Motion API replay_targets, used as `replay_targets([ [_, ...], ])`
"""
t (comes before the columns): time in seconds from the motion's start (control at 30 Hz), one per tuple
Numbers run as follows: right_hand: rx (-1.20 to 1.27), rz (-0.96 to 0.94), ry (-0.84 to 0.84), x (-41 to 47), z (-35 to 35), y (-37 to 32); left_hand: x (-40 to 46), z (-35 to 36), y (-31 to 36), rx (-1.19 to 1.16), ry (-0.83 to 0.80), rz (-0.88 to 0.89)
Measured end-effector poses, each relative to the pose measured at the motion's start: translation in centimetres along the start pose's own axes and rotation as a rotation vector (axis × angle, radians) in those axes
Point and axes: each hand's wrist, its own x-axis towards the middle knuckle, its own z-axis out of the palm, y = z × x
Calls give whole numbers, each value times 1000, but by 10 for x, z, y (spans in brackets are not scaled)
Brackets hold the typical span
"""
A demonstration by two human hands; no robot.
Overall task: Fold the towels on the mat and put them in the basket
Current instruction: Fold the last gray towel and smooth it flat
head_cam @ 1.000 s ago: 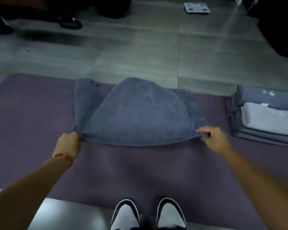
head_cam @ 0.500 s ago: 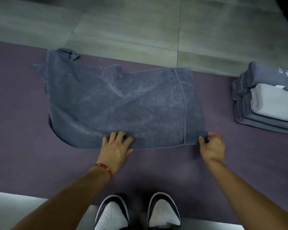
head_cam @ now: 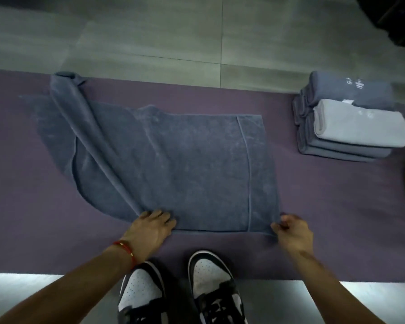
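Now both grips tight on towel (head_cam: 173,164) near edge, left hand (head_cam: 153,226), right hand (head_cam: 291,231).

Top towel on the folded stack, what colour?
Light grey top towel, lying on darker blue-grey folded towels; only the head view shows it.

bare mat (head_cam: 337,206) lies right of the towel (head_cam: 185,164); folded stack (head_cam: 351,122) blocks the far right.

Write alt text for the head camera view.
A person's left hand and right hand grip the near edge of a blue-grey towel spread on a purple mat. Folded towels sit stacked at right; two sneakers show below.
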Motion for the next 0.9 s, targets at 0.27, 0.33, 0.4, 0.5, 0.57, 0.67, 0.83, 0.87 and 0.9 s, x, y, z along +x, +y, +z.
replay_targets([
  [0.27,-214,-528,294,47,-16,-61,91,-80,-12,-88,-203,98],
  [0.33,-317,-615,280,70,-11,-102,134,-89,-22,-171,-266,107],
  [0.4,-438,-622,264,90,-3,-135,185,-88,-26,-224,-309,20],
  [0.5,-538,-501,231,108,7,-163,251,-85,-21,-390,-221,-165],
  [0.57,-533,-440,214,116,9,-168,284,-79,-18,-525,-165,-276],
  [0.67,-488,-438,214,123,7,-167,315,-65,-20,-651,-86,-415],
  [0.83,-119,-443,37,124,10,-169,348,-60,-24,-835,-29,-503],
  [0.87,-69,-456,-7,125,11,-166,353,-60,-25,-849,-20,-514],
  [0.9,-24,-459,-7,126,10,-162,358,-59,-26,-862,-13,-522],
])
